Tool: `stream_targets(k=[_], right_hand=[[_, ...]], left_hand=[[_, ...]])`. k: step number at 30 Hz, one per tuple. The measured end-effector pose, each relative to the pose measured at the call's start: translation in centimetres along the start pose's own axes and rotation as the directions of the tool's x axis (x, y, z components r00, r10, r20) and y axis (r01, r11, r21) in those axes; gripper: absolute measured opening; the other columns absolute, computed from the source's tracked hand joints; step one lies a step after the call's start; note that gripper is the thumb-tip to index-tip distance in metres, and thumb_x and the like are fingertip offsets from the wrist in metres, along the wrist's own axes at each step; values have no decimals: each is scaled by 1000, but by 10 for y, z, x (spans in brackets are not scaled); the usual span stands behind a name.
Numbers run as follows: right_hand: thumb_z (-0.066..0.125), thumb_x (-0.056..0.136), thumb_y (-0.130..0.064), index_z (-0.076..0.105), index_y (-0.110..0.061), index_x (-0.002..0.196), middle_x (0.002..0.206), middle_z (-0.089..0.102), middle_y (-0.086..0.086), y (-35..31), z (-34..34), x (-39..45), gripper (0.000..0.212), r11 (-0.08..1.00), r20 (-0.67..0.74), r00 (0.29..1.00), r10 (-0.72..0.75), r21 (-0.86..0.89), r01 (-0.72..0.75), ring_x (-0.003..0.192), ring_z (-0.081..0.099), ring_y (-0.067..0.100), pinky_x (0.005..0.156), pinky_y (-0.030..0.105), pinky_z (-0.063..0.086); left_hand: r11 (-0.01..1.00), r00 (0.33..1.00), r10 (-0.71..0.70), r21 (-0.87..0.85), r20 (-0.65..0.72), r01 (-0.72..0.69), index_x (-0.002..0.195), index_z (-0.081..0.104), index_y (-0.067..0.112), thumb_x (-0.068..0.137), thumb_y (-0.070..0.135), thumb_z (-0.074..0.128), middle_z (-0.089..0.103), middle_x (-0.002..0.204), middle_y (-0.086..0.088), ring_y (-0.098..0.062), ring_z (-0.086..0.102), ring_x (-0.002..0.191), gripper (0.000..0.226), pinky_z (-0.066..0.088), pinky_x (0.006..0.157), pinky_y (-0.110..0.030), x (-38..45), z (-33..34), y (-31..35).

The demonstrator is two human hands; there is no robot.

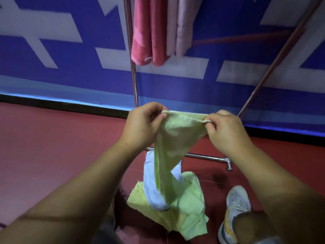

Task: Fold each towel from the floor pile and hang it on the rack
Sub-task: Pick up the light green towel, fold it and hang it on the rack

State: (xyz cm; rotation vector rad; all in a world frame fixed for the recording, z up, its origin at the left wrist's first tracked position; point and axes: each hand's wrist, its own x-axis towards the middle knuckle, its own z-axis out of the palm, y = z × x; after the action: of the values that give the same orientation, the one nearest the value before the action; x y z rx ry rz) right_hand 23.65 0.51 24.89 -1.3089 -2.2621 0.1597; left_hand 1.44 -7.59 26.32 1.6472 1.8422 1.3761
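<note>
Pale green terry towel (pixel 177 138) hangs by its top edge, left hand (pixel 140 125) and right hand (pixel 226 132) each pinched on a corner. Folding is starting, I judge. Next, bring corners together.

green towel (pixel 177 138), light-blue towel (pixel 151 175), pink towels (pixel 149 32), red floor (pixel 52 147)

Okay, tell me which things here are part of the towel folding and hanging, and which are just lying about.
Part of the job:
green towel, pinched at its top edge by the left hand and right hand
floor pile
rack
pink towels already hung

Just there:
shoe
blue wall banner
</note>
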Motion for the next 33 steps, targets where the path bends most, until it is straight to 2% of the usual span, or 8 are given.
stream_targets(k=[3,9,13,18,23,27,29,33], right_hand=[[60,85,-10,74,-11,90,85,61,10,-17,-54,10,15,998,-62,997,-45,-57,41,81,61,31,74,36,50],[64,86,-12,67,-9,92,89,66,11,-45,-142,24,8,986,-157,978,-141,-109,124,84,62,32,77,41,53],[62,88,-18,65,-13,90,88,65,7,-60,-188,28,6,974,-205,959,-194,-160,163,84,61,31,76,45,54],[59,91,-19,64,-13,91,87,62,3,-77,-234,34,8,962,-215,953,-214,-214,168,86,58,27,79,40,50],[59,92,-19,62,-11,90,88,61,8,-85,-254,40,9,947,-115,973,-199,-278,160,85,56,29,76,37,47],[64,88,-14,63,-18,88,84,64,1,-91,-259,41,4,980,-107,985,-136,-160,118,80,60,21,69,29,46],[67,85,-11,65,-19,88,81,64,-5,-94,-263,40,8,996,-148,985,-88,-34,84,76,60,15,67,24,42],[72,82,-14,66,-23,87,77,63,-10,-97,-269,40,13,993,-220,974,-46,96,68,70,57,4,63,15,41]], left_hand=[[999,999,50,-19,-10,-50,87,72,17,90,16,66,65,66,16,6,57,59,6,46,62,-14,3,-23,42],[990,987,133,-22,-92,-136,76,67,18,86,21,66,63,65,5,-2,54,58,11,47,59,-20,11,-61,110],[983,992,125,-130,-29,-127,82,71,19,89,18,66,63,70,3,-7,58,61,9,51,60,-26,18,-82,145],[984,991,129,-128,43,-123,82,72,19,90,21,65,72,75,-2,-20,72,71,10,62,70,-43,28,-106,177],[990,989,133,-61,69,-128,81,71,15,91,19,63,71,68,-12,-20,65,53,14,56,54,-32,32,-124,204],[988,989,146,38,32,-147,82,72,17,90,21,67,74,77,-12,-26,73,69,11,58,58,-39,41,-134,211],[990,990,140,25,0,-140,84,73,16,89,21,69,74,79,-8,-18,71,70,9,59,64,-37,46,-139,211],[994,995,102,-43,16,-101,86,72,10,91,15,67,69,73,-3,3,57,52,9,44,47,-12,49,-146,214]])
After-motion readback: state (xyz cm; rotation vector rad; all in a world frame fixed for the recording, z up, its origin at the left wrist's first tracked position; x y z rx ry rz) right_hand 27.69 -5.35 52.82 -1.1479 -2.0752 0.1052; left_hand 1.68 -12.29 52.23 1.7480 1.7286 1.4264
